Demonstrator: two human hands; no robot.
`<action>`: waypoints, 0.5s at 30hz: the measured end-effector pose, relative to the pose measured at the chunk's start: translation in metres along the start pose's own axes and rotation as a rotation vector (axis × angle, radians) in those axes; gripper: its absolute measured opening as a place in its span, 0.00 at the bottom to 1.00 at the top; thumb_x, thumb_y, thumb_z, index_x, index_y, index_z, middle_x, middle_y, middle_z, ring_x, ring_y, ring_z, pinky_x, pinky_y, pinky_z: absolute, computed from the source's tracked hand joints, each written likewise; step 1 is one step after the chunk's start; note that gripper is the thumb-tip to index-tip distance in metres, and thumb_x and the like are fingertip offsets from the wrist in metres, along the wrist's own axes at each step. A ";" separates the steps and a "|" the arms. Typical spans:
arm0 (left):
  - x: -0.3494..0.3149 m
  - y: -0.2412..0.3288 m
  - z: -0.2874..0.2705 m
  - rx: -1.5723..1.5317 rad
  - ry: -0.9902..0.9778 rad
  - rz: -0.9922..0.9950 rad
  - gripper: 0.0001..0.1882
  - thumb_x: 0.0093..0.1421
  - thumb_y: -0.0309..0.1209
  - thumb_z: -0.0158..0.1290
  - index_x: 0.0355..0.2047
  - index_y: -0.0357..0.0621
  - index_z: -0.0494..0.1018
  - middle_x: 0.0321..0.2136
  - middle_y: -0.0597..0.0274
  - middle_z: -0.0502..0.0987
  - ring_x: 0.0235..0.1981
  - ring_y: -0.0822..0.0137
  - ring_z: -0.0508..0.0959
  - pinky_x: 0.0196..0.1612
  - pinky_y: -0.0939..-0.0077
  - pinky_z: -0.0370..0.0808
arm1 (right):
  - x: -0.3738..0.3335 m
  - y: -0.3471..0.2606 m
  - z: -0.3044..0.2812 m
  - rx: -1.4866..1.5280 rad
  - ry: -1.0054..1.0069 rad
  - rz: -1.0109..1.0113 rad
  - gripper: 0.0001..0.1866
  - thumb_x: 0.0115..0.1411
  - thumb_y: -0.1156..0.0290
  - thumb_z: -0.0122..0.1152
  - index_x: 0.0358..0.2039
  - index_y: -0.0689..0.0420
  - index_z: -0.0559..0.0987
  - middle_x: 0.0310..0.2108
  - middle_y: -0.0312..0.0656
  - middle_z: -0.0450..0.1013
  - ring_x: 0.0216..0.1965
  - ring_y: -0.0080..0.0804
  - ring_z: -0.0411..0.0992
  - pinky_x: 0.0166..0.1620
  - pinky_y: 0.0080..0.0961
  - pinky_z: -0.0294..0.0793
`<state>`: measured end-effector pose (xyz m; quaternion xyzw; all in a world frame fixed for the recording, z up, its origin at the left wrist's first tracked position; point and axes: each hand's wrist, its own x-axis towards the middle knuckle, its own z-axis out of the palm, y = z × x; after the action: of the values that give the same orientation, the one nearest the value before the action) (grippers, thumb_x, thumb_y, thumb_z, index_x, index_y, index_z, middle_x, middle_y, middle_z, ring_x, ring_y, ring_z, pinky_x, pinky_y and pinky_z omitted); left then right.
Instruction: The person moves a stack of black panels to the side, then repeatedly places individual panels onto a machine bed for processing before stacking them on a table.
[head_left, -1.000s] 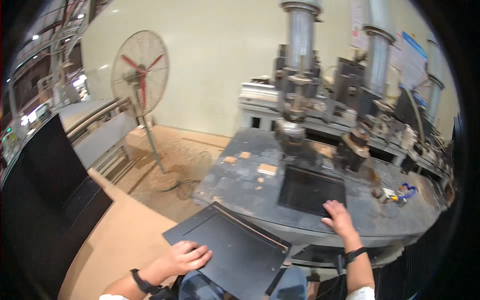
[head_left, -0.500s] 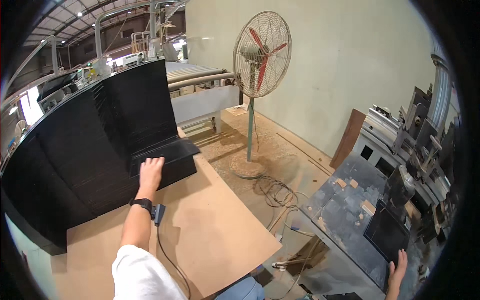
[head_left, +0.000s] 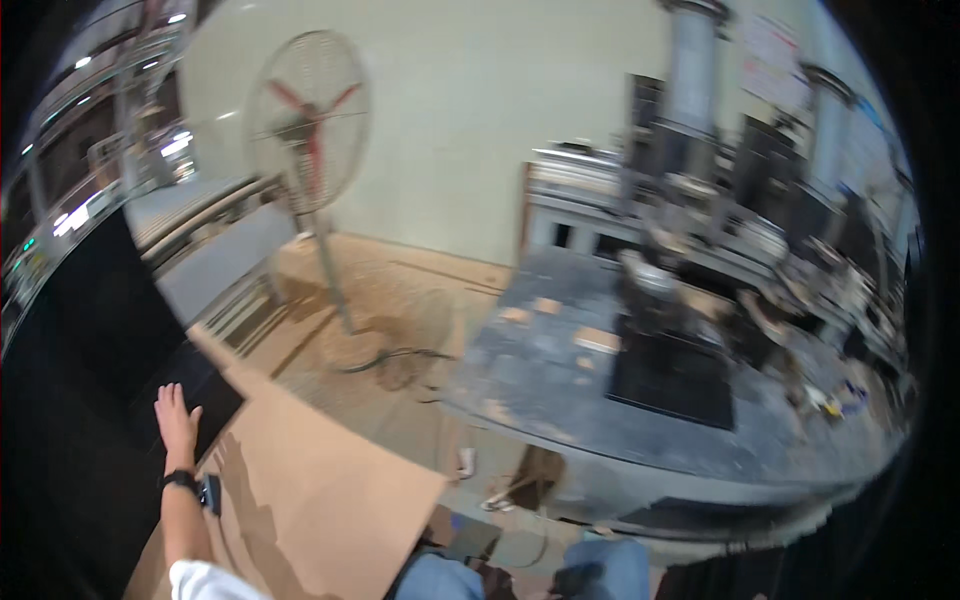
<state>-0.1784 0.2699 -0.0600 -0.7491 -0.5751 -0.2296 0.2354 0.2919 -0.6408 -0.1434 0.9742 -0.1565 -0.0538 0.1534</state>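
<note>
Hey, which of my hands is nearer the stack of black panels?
Left. Your left hand is over the lower step of the stack of black panels; blur hides whether it touches. Your right hand is out of view, away from the stack's visible part.

We've got a pedestal fan [head_left: 310, 122] with red blades, blurred, upper left of frame, in front of a pale wall [head_left: 450, 120]. Left of it we see a roller conveyor [head_left: 205, 212]; ceiling lights [head_left: 83, 62] far upper left. Dusty floor [head_left: 400, 285] left of center, dark cable [head_left: 405, 355] lying near the fan's foot. Right of center, light wood scraps [head_left: 597, 340] sit on the grey surface [head_left: 490, 375]. Upper right: we have vertical ducts [head_left: 690, 75] and sheets of paper [head_left: 775, 62] on the wall, print too blurred to read.
</note>
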 end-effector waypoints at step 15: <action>-0.171 0.669 -0.201 -0.851 -0.401 1.189 0.44 0.57 0.63 0.43 0.64 0.45 0.56 0.64 0.53 0.56 0.67 0.52 0.51 0.67 0.48 0.42 | -0.022 0.084 0.021 0.896 0.605 -0.166 0.25 0.49 0.86 0.52 0.51 0.64 0.73 0.49 0.54 0.72 0.50 0.49 0.71 0.54 0.34 0.67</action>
<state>0.4162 -0.1353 -0.0668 -0.9866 0.0322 -0.1254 -0.0989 0.2434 -0.7153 -0.1353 0.9254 -0.0357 0.2887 -0.2431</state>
